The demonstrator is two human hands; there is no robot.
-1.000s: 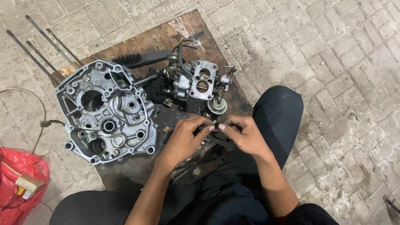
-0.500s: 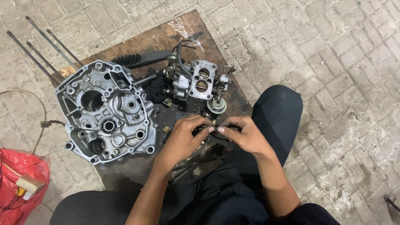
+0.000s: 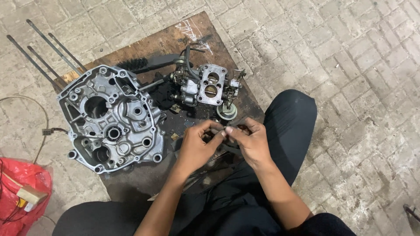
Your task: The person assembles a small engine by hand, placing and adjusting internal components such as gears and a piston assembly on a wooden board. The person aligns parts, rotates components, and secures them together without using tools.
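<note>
Grey brick paving [image 3: 350,65] is filling the head view, with a dark wooden board [image 3: 144,48] lying on it as my work surface. Item one: my left hand [image 3: 197,146] and right hand [image 3: 249,142] are meeting near the centre of view, fingertips touching over a small dark part [image 3: 218,136] pinched between them; both hands are closing narrowly on it, though the part is too small and too covered for me to tell what it is. Item two: a grey carburettor body [image 3: 205,85] with two round bores is sitting on the board at 12 o'clock from my hands, close by, with a black hose curving off its top. Item three: a small round metal piece [image 3: 227,112] is standing just beside the carburettor, between it and my hands. Item four: a large silver engine crankcase half [image 3: 111,118] is lying flat at 9 o'clock, open face up. Item five: a black brush [image 3: 148,63] is resting at 11 o'clock. Item six: long metal rods [image 3: 43,52] are lying on the paving at 10 o'clock. Item seven: a red plastic bag [image 3: 22,192] is sitting at 8 o'clock. My knees in black trousers [image 3: 293,126] are framing the board.
</note>
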